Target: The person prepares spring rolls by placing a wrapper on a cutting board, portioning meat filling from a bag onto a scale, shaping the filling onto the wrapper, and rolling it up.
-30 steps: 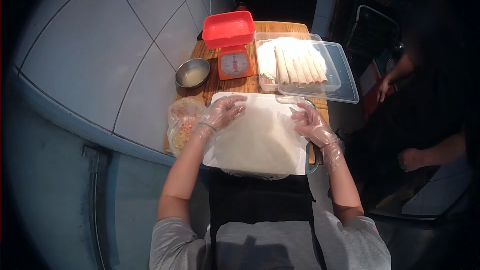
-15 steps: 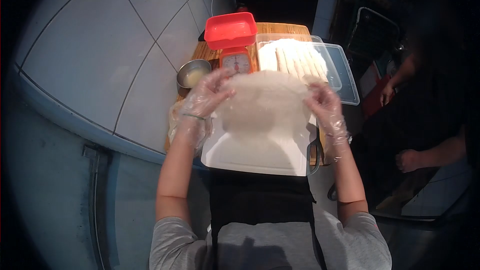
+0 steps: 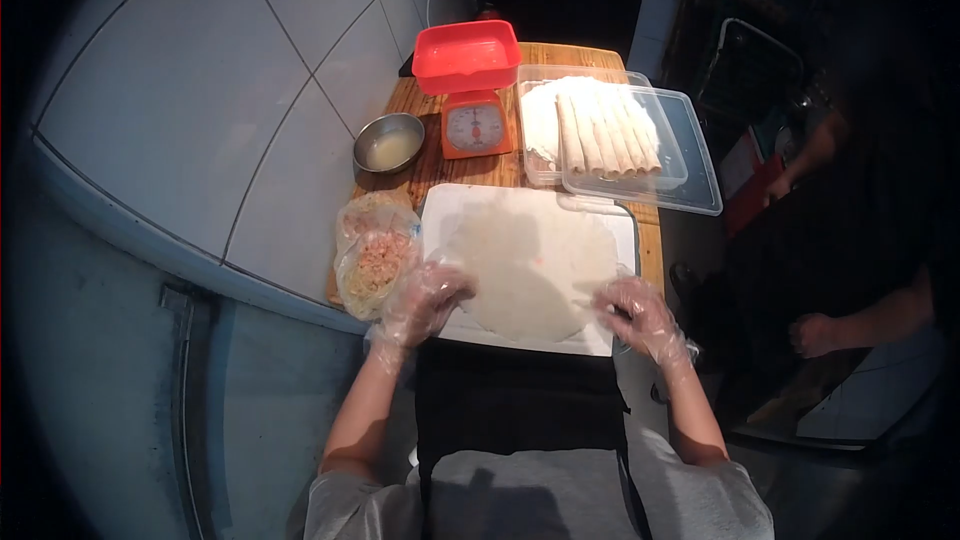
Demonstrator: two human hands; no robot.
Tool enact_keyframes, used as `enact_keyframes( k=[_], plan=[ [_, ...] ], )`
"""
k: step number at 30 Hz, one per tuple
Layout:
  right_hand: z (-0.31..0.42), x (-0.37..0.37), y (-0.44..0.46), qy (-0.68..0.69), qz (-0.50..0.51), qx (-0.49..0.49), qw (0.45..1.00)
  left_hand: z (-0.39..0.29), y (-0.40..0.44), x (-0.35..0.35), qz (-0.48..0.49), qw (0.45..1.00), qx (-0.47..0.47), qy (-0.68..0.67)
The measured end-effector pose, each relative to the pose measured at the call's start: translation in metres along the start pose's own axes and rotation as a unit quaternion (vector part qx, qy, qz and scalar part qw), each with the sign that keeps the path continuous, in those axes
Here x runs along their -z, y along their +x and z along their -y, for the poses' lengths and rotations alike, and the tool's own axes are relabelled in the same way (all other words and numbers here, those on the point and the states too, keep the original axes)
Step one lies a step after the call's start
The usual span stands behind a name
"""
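A thin, round, pale dough wrapper (image 3: 530, 265) lies spread on a white board (image 3: 433, 215). At its left edge, my left hand (image 3: 428, 302), in a clear plastic glove, has its fingers curled together on the rim. My right hand (image 3: 640, 318), gloved the same way, pinches at the right edge. Both hands are near the board's front side, and the fingertips are partly hidden. Left of the board sits a plastic bag (image 3: 352, 275) of pinkish minced filling (image 3: 380, 258), just beyond my left hand.
On the wooden table (image 3: 575, 55) stand an orange scale (image 3: 477, 128) with a red tray (image 3: 466, 55) and a metal bowl (image 3: 390, 147) of pale liquid. A plastic container (image 3: 533, 172) holds white flour and several pale rolls (image 3: 605, 135). A co-worker's hand (image 3: 817, 335) shows at right.
The wrapper, held raised between both hands before, now lies flat on the board. My hands have come down and toward me, uncovering the scale, the rolls and the bag of filling.
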State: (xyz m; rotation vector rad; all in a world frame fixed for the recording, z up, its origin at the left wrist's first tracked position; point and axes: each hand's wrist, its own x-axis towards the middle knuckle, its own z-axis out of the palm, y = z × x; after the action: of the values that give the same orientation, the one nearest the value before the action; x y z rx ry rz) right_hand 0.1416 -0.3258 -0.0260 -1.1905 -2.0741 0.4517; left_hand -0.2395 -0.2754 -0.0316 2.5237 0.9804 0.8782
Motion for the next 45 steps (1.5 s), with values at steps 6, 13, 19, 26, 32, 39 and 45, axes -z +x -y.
enact_keyframes(
  k=[6, 13, 19, 26, 32, 39, 45],
  plan=[
    [0.024, -0.011, 0.031, -0.019, -0.091, -0.047, 0.995, -0.045, 0.028, -0.032, -0.019, 0.998, 0.067, -0.004],
    [-0.004, -0.107, 0.065, -0.183, 0.066, -0.068, 0.979, -0.042, 0.084, -0.096, 0.048, 0.980, 0.066, 0.181],
    [0.006, -0.079, 0.069, -0.238, 0.101, -0.099, 0.961, -0.025, 0.077, -0.081, 0.039, 0.977, 0.139, 0.155],
    [-0.007, -0.045, 0.069, -0.247, 0.119, -0.183, 0.944, -0.006, 0.052, -0.059, 0.009, 0.957, 0.203, 0.208],
    [0.024, -0.044, 0.100, -0.108, 0.117, -0.035, 0.987, 0.014, -0.009, 0.013, -0.171, 0.934, 0.207, 0.237],
    [0.123, -0.147, 0.197, 0.090, 0.170, 0.195, 0.962, 0.062, -0.059, 0.054, -0.284, 0.894, 0.286, 0.197],
    [0.120, -0.208, 0.235, -0.004, 0.162, 0.251, 0.954, 0.058, -0.049, 0.078, -0.316, 0.881, 0.331, 0.121]
  ],
)
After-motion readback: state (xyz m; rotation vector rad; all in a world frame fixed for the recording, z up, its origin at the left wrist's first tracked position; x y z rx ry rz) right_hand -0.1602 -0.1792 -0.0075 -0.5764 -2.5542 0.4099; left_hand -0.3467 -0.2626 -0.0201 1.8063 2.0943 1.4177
